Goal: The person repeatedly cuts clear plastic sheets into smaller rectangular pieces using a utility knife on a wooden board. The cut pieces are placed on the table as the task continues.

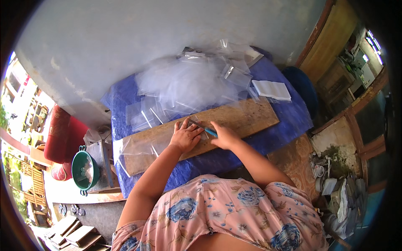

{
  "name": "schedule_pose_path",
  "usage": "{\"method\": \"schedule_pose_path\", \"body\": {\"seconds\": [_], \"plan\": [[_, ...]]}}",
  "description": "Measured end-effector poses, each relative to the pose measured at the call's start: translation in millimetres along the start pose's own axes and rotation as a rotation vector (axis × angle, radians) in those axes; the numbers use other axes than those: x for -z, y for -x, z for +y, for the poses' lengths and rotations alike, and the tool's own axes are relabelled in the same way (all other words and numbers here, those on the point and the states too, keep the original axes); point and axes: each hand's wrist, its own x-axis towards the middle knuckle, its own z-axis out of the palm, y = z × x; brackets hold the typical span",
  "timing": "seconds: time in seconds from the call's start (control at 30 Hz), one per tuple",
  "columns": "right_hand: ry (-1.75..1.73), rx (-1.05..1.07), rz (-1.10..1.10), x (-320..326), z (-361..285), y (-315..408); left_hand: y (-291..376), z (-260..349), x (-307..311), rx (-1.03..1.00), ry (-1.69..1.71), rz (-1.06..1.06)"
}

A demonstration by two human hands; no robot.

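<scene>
My left hand (186, 137) lies palm down, fingers spread, on clear plastic film (141, 150) stretched over a long wooden board (248, 117). A knife with a blue handle (211, 131) lies slantwise between my hands. Its dark blade (195, 123) reaches the fingers of my left hand; whether it passes over or under them is hard to tell. My right hand (225, 135) is at the handle's end, its thumb and forefinger apart on either side. Beyond the board is a big heap of clear plastic bags (185, 83), partly blurred.
A blue tarpaulin (292, 113) covers the work surface under the board. At the right sits a stack of white sheets (271, 90). A green colander (85, 171) stands on a box at left, near a red cushion (56, 135). Behind the heap rises a grey wall (157, 28).
</scene>
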Motion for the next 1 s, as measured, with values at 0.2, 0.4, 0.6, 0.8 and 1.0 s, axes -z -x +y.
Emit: {"method": "schedule_pose_path", "body": {"seconds": [0.2,0.4,0.6,0.8,1.0], "plan": [[-0.125,0.219,0.281,-21,34,102,3,1,-2,-0.013,0.063,0.073],[-0.144,0.171,0.307,-33,33,124,2,1,0,-0.018,0.046,0.064],[-0.122,0.156,0.321,-40,20,98,3,3,2,-0.017,0.018,0.047],[-0.035,0.100,0.351,-46,-4,65,3,3,3,-0.006,-0.003,0.029],[-0.066,0.080,0.363,-28,19,54,2,2,0,0.018,-0.027,0.028]]}}
